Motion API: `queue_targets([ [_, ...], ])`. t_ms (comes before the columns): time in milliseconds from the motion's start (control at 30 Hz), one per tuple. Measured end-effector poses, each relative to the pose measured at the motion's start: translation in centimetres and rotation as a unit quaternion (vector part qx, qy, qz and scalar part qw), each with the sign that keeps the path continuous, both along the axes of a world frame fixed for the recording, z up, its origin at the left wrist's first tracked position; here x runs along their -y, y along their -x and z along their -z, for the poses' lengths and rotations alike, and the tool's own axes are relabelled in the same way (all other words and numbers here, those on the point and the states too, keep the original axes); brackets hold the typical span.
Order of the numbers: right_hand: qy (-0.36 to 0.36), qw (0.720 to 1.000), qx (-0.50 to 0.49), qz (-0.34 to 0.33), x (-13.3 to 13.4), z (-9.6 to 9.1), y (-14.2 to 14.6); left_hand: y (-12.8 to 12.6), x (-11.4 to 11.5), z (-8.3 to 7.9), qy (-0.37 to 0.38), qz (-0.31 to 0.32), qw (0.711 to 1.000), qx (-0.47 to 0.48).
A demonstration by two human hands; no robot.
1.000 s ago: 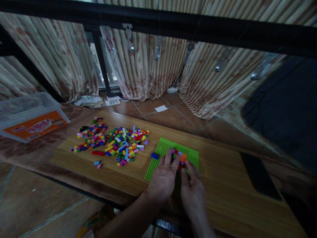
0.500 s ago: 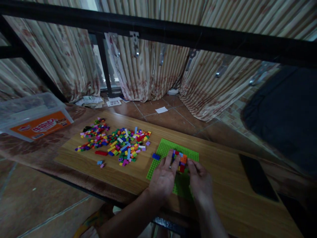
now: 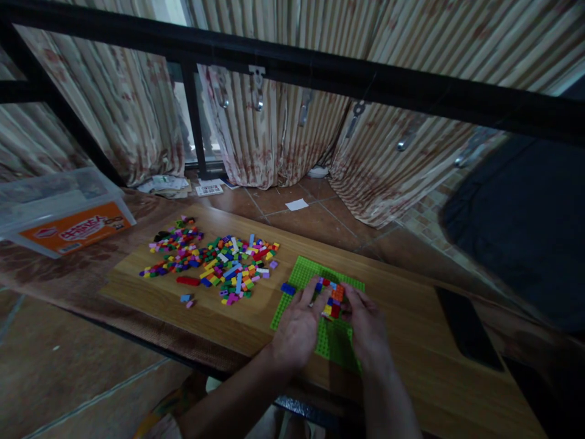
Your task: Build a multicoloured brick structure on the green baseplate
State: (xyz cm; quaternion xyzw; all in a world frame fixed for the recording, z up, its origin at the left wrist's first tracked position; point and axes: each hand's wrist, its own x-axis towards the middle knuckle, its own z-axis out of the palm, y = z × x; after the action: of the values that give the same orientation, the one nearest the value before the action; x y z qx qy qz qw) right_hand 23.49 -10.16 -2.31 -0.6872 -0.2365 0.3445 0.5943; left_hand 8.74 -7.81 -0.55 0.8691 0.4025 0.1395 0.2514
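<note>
Wood bd (image 3: 411, 341): L hand (image 3: 297, 326) splayed, R hand (image 3: 369, 323) curled, both touching bricks (image 3: 337, 294).

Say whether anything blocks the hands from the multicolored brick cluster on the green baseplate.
Nothing visible does: the left hand and right hand closely flank the brick cluster on the green baseplate.

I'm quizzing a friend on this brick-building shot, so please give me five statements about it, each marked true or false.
1. The left hand and right hand are both at the green studded baseplate. True.
2. The brick cluster between the hands is all one colour. False: the brick cluster shows red, orange, yellow and blue.
3. A long red brick lies left of the baseplate. True.
4. The loose toy bricks are spread right of the baseplate. False: the loose toy bricks are on its left.
5. The clear plastic box bears an orange label. True.
</note>
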Motion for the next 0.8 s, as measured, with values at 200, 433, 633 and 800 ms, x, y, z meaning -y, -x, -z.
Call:
queue_targets([
  [200,0.011,0.999,-0.030,-0.007,0.3,-0.4,0.2,0.4,-0.6,0.7,-0.020,-0.021,0.999,0.046],
  [433,0.024,0.999,-0.031,-0.029,0.4,-0.5,0.3,0.2,-0.3,0.5,-0.036,0.003,0.999,0.003],
  [633,0.009,0.999,-0.036,-0.022,0.2,0.2,0.3,-0.1,-0.3,0.1,-0.046,-0.001,0.997,-0.056],
  [800,-0.024,0.997,-0.076,-0.014,0.1,0.4,0.5,-0.1,-0.2,-0.3,-0.048,-0.004,0.996,-0.070],
])
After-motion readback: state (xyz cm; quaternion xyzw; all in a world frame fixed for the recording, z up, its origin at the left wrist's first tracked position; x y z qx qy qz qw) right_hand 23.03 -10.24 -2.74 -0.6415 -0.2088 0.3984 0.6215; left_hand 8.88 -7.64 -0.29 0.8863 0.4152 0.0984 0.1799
